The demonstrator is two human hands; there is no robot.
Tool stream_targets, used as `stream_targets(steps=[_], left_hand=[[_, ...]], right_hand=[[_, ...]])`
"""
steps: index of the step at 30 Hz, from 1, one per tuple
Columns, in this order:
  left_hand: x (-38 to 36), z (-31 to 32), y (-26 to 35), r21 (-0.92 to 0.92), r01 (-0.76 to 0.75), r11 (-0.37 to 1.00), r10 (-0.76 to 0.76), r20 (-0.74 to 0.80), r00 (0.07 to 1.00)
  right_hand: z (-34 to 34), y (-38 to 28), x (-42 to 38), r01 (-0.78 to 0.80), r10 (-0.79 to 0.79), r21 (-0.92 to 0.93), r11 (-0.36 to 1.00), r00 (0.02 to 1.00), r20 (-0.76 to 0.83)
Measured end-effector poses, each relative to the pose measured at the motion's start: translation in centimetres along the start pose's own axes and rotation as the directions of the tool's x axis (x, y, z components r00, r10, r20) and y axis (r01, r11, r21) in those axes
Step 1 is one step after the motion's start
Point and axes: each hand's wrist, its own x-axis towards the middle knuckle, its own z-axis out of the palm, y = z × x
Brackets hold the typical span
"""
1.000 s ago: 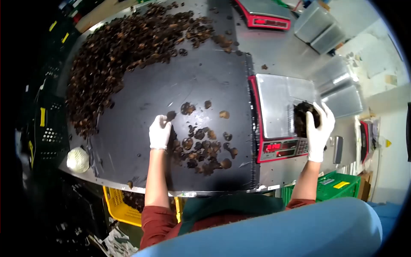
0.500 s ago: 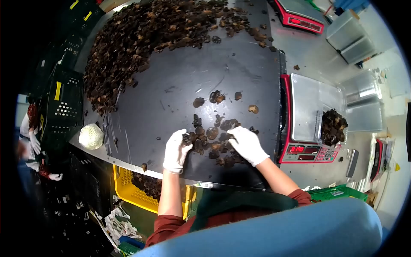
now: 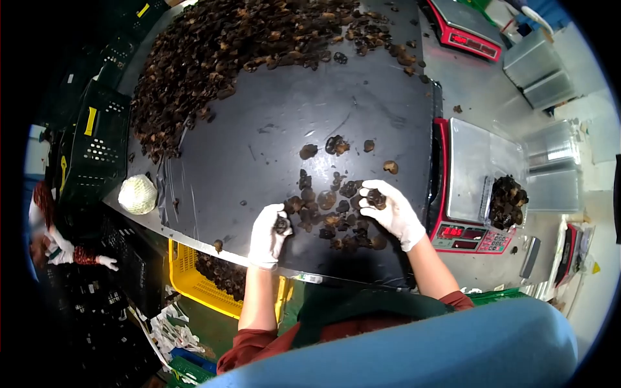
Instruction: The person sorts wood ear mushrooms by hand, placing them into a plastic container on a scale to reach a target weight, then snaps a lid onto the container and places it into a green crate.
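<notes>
Both my hands are gloved in white and down on the small scatter of dark dried mushrooms (image 3: 330, 210) at the near edge of the black table sheet (image 3: 272, 139). My left hand (image 3: 268, 234) is curled over one dark mushroom piece (image 3: 281, 224), fingers closed on it, at the left side of the scatter. My right hand (image 3: 391, 213) pinches another piece (image 3: 376, 199) between thumb and fingers at the scatter's right side. Big heap of the same mushrooms (image 3: 220, 58) runs along the far and left edge of the sheet, well apart from my hands. Just right of the sheet sits a red scale (image 3: 469, 194) with a clear tub of mushrooms (image 3: 506, 202) on its steel plate. Second red scale (image 3: 462, 26) at the far edge. A pale round netted thing (image 3: 137, 194) lies at the sheet's left corner. Yellow crate (image 3: 213, 278) holding mushrooms below the table edge. Another person's gloved hand (image 3: 61, 255) far left.
</notes>
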Motion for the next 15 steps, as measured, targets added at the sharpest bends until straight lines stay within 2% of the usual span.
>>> stream_targets(steps=[2, 3, 4, 5, 6, 7, 8, 9, 10, 11, 12, 14, 15], left_hand=[[-0.3, -0.4, 0.6, 0.082, -0.061, 0.995, 0.065, -0.05, 0.997], [0.0, -1.1, 0.6, 0.251, -0.124, 0.96, 0.153, -0.098, 0.983], [0.2, -1.6, 0.5, 0.416, -0.174, 0.893, 0.248, -0.132, 0.96], [0.3, -1.4, 0.6, 0.617, -0.205, 0.76, 0.357, -0.132, 0.925], [0.3, -1.1, 0.7, 0.711, -0.231, 0.664, 0.409, -0.086, 0.909], [0.3, -0.5, 0.7, 0.792, -0.253, 0.555, 0.453, -0.034, 0.891], [0.3, -0.2, 0.7, 0.858, -0.27, 0.437, 0.49, 0.025, 0.871], [0.5, -0.2, 0.7, 0.9, -0.255, 0.354, 0.477, 0.061, 0.877], [1.2, -0.6, 0.0, 0.93, -0.367, 0.007, 0.592, 0.292, 0.751], [0.8, 0.9, 0.1, 0.922, -0.358, -0.147, 0.606, 0.37, 0.705], [0.5, 2.8, -0.1, 0.894, -0.336, -0.297, 0.606, 0.448, 0.657], [0.9, 4.4, -0.9, 0.844, -0.451, -0.29, 0.53, 0.534, 0.659], [1.1, 4.9, -1.3, 0.825, -0.483, -0.293, 0.479, 0.564, 0.673]], right_hand=[[0.2, 0.3, 0.2, 0.018, -0.018, -0.024, 1.0, 1.0, 0.002], [-0.1, 0.7, 0.6, 0.08, -0.073, -0.138, 0.987, 0.996, 0.054], [-0.6, 0.3, 0.4, 0.04, -0.024, -0.332, 0.943, 0.998, 0.051], [0.5, 0.2, 0.2, 0.118, -0.11, -0.625, 0.772, 0.993, 0.052], [1.8, 0.2, 0.1, 0.169, -0.189, -0.844, 0.509, 0.979, 0.082], [1.6, 0.9, 0.5, 0.254, -0.237, -0.915, 0.314, 0.954, 0.183], [2.3, 1.2, 0.3, 0.296, -0.277, -0.954, 0.044, 0.921, 0.273], [1.9, 2.1, 0.5, 0.319, -0.295, -0.94, -0.125, 0.892, 0.342], [1.1, 3.0, 0.9, 0.328, -0.301, -0.899, -0.292, 0.86, 0.412], [1.0, 3.5, 1.2, 0.3, -0.27, -0.877, -0.376, 0.87, 0.413], [1.0, 3.4, 1.1, 0.31, -0.328, -0.891, -0.33, 0.848, 0.417], [0.9, 3.1, 1.1, 0.343, -0.435, -0.909, -0.237, 0.799, 0.415], [0.8, 2.6, 1.3, 0.406, -0.484, -0.912, -0.067, 0.786, 0.385]])
